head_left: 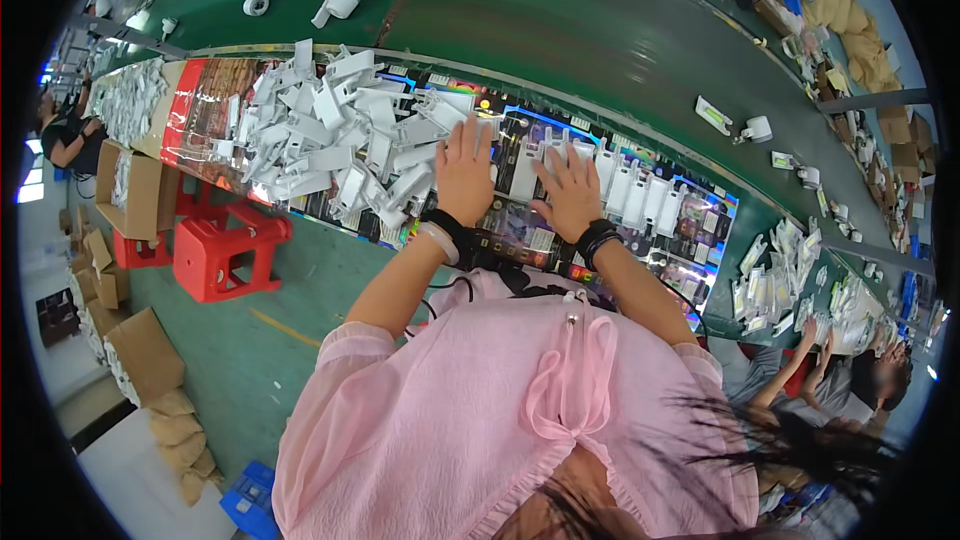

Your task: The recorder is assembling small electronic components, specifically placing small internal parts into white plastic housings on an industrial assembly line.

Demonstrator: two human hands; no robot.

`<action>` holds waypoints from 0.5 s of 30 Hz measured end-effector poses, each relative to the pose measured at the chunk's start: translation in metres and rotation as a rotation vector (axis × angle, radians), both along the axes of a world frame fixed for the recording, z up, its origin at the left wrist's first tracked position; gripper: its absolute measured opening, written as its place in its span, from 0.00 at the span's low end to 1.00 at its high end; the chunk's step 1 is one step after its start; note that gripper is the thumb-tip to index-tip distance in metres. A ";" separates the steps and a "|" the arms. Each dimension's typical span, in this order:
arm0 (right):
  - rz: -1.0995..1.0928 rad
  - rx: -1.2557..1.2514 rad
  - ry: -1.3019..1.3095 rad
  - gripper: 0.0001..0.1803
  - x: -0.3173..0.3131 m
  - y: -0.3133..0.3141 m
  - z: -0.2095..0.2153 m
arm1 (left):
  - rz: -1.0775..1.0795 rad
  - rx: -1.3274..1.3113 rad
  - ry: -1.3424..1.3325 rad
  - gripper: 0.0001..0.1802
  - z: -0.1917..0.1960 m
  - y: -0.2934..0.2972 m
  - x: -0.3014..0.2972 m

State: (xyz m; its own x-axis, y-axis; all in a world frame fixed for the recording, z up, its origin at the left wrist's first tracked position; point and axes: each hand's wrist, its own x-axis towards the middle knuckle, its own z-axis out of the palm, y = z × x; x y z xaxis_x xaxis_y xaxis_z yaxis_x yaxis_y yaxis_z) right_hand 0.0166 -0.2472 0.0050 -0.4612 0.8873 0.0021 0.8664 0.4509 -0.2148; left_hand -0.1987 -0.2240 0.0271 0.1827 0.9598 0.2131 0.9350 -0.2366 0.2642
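My left hand (pixel 466 178) lies with its fingers stretched out at the right edge of a heap of white plastic casings (pixel 330 130), its fingertips over one of the pieces. My right hand (pixel 571 198), fingers spread, rests on the left part of a row of white plastic casings (pixel 640 198) set side by side. Whether either palm presses on a piece is hidden. Beneath both hands is a work surface covered with colourful printed sheets (pixel 520 230). Dark bands circle both wrists.
Beyond the bench runs a green conveyor belt (pixel 560 30) carrying a few white parts (pixel 338 4). More white pieces (pixel 778 275) are heaped at the right. Red stools (pixel 225 255) and a cardboard box (pixel 135 190) stand at the left. Other people (pixel 800 370) sit at the right.
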 end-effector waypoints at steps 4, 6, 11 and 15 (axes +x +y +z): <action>-0.073 0.034 0.015 0.38 0.005 0.001 0.001 | 0.028 -0.018 -0.071 0.35 -0.006 0.013 -0.014; -0.095 0.018 0.011 0.38 0.001 -0.002 0.005 | -0.013 -0.046 -0.072 0.33 -0.009 0.017 -0.019; -0.156 -0.035 0.048 0.37 -0.019 -0.001 0.026 | -0.276 -0.049 -0.039 0.29 -0.008 0.003 -0.022; 0.028 -0.022 0.193 0.40 -0.035 0.016 0.023 | -0.458 -0.166 -0.190 0.24 0.001 -0.019 -0.021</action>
State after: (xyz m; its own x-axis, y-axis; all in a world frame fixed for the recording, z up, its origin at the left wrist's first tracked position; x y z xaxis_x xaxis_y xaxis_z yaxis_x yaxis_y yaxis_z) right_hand -0.0188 -0.2311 0.0284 -0.4785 0.8751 0.0730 0.7956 0.4672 -0.3857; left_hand -0.2193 -0.2433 0.0278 0.5647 0.8141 0.1354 0.6773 -0.5509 0.4877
